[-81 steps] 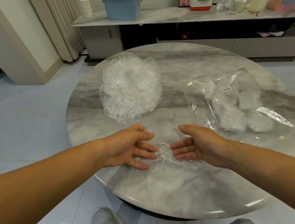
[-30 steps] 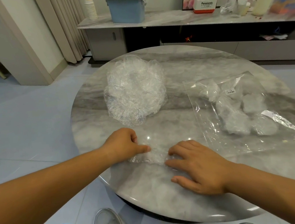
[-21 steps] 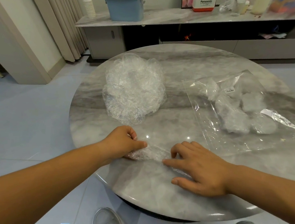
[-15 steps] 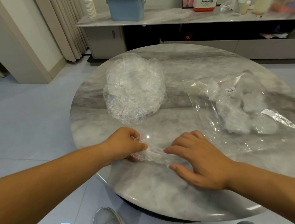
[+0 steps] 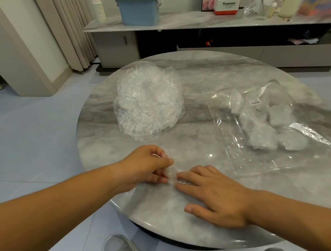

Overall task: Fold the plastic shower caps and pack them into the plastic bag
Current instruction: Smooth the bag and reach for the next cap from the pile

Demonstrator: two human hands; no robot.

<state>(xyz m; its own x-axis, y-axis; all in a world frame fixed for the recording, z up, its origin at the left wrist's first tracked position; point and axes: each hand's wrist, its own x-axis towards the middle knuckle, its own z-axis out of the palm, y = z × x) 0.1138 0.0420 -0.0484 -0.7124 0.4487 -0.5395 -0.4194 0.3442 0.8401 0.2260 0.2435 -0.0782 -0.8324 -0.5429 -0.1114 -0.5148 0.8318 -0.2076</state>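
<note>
Left grip [image 5: 146,167] pinches a crinkly clear shower cap [image 5: 172,173]; right grip [image 5: 217,197], flat-fingered, presses it.

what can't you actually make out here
All in the head view:
Shower cap: mostly covered by the left hand grip and right hand fingers; fold count unclear.
Pile of caps: clear layers merge, count untellable.
Label on the plastic bag: print too small.
Sideboard clutter: blurred, cut off by the right frame edge.

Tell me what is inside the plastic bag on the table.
Several folded shower caps lie bunched inside the plastic bag, seen through its clear film, with a white label near the far end. Their exact count is unclear: they overlap and glare hides some edges.
</note>
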